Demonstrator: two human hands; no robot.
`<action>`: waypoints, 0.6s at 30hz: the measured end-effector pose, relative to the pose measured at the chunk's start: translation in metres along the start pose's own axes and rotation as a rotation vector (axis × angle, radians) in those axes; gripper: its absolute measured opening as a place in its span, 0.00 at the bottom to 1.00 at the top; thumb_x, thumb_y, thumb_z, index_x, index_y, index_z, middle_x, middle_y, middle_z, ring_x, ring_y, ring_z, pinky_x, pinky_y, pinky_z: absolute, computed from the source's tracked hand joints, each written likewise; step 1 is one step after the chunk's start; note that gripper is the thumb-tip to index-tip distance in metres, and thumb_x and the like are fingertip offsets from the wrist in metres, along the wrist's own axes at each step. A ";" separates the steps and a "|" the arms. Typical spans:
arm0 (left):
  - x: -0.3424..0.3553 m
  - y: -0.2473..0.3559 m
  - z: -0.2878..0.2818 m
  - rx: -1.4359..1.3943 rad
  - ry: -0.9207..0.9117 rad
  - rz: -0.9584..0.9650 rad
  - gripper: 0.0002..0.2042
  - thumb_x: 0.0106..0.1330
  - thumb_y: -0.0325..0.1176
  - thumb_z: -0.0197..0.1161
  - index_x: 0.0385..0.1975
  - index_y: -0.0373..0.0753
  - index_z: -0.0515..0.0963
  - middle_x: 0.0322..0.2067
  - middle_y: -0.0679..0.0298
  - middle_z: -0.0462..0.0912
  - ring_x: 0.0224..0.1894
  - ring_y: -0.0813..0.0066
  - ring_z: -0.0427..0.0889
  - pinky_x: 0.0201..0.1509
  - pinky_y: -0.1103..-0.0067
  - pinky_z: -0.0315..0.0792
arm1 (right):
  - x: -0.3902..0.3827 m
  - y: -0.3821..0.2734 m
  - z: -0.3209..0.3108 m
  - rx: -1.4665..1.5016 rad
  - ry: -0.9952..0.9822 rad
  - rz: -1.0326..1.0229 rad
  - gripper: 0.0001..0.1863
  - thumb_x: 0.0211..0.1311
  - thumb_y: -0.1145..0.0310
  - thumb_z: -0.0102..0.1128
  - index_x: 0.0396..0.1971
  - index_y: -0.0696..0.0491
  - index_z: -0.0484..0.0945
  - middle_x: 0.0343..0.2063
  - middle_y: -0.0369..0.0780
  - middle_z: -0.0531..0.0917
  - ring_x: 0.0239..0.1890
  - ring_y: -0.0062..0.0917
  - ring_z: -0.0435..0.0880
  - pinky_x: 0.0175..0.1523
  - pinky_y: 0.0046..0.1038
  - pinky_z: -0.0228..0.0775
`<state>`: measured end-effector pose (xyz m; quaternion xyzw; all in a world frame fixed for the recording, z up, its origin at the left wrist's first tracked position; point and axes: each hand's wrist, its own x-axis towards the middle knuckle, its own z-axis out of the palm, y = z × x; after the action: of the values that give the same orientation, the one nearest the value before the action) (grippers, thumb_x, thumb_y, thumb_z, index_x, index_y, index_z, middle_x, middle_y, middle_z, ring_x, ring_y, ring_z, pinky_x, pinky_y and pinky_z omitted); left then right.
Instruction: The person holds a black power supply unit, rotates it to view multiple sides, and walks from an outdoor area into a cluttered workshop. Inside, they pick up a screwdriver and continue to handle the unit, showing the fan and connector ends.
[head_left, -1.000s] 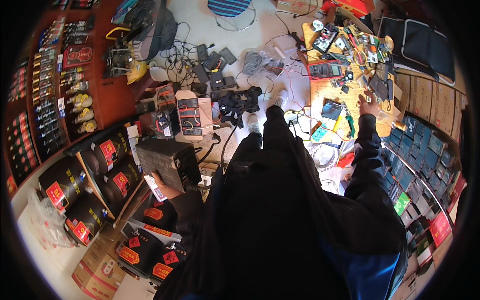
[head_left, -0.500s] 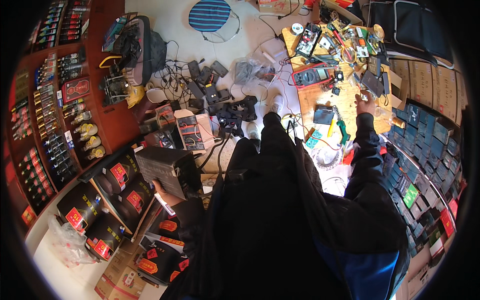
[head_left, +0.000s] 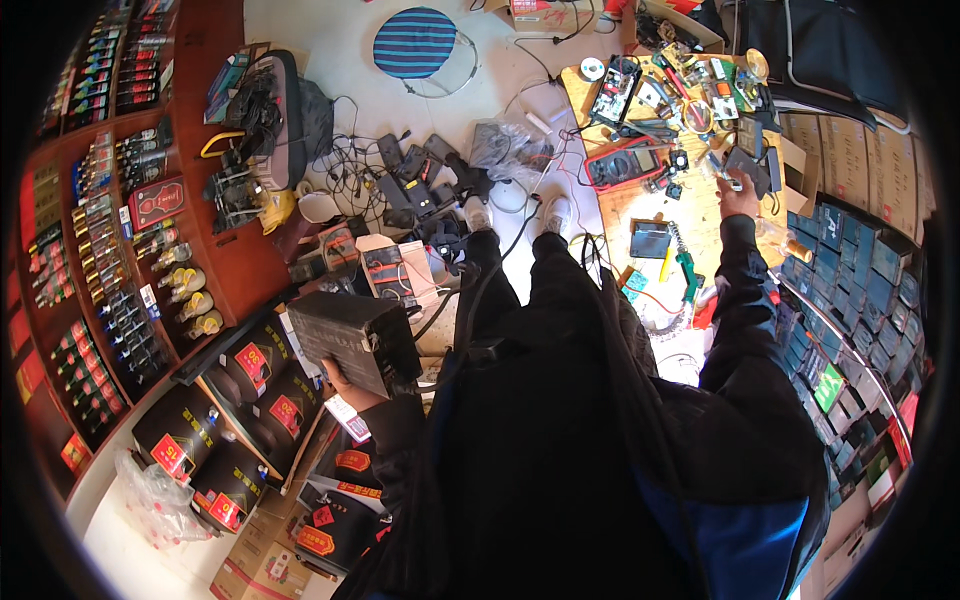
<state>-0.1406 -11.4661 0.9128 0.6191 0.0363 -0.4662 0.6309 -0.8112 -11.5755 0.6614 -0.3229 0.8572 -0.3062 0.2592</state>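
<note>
My left hand (head_left: 352, 388) is closed around the lower side of a large black rectangular box (head_left: 360, 340), held at my left side; its fingers are partly hidden beneath the box. On the right, my right hand (head_left: 738, 195) reaches over the far right part of a wooden table (head_left: 610, 212). Its fingers are closed together around something small and pale that I cannot make out. Beside those fingers lies a dark flat device (head_left: 752, 165). A red multimeter (head_left: 625, 165), a small dark screen (head_left: 650, 239) and a green-handled tool (head_left: 686, 275) lie on the same table.
Tangled cables and black adapters (head_left: 412, 185) cover the floor ahead. A striped round stool (head_left: 412, 43) stands farther off. Bottle shelves (head_left: 110, 240) and large black jars (head_left: 180, 440) line the left; stacked dark boxes (head_left: 850, 270) fill the right. A black cable (head_left: 512, 240) hangs before my legs.
My left foot has stepped forward, nearly level with the right. The black box has shifted slightly right and down in view with my left hand. My right hand stays at the table's far right.
</note>
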 end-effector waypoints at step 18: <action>0.049 0.006 0.035 0.244 0.102 0.068 0.34 0.65 0.58 0.63 0.67 0.44 0.73 0.65 0.56 0.76 0.66 0.51 0.74 0.68 0.53 0.71 | 0.024 0.090 -0.043 -0.373 0.106 0.114 0.15 0.52 0.61 0.68 0.40 0.49 0.87 0.70 0.55 0.68 0.68 0.46 0.73 0.70 0.36 0.68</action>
<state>-0.1279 -11.5224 0.8955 0.7150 -0.0095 -0.4133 0.5638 -0.8904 -11.5227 0.6223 -0.2996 0.9284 -0.1434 0.1665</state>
